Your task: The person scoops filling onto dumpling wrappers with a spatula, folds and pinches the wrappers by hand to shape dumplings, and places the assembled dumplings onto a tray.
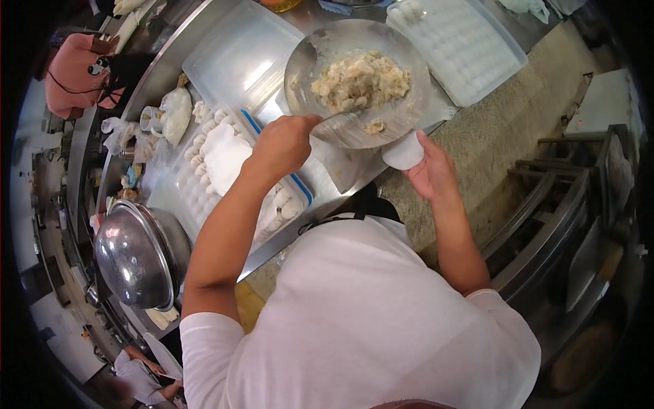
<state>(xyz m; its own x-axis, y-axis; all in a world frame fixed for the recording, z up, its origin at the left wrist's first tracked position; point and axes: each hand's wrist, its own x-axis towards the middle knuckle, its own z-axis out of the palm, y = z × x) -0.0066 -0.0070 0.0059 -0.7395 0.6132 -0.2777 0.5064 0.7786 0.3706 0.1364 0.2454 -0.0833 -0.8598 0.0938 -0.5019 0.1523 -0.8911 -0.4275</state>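
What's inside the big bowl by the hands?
The bowl holds a pale, lumpy mixture, with a utensil reaching into it. The mixture covers the bottom beneath it, so that's hidden.

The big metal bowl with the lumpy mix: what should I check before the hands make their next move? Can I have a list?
1. Right hand has a round white wrapper: ok, held by the bowl's edge.
2. Wrapper still bare: ok, its visible part looks plain.
3. Left hand grips the utensil: ok, its far end meets the mix.
4. Plenty of lumpy mix in the metal bowl: ok, there's a heap.
5. Bowl steady underneath: cannot tell, its base is hidden.
6. Blue-edged tray uncovered: not ok, something white lies across part.
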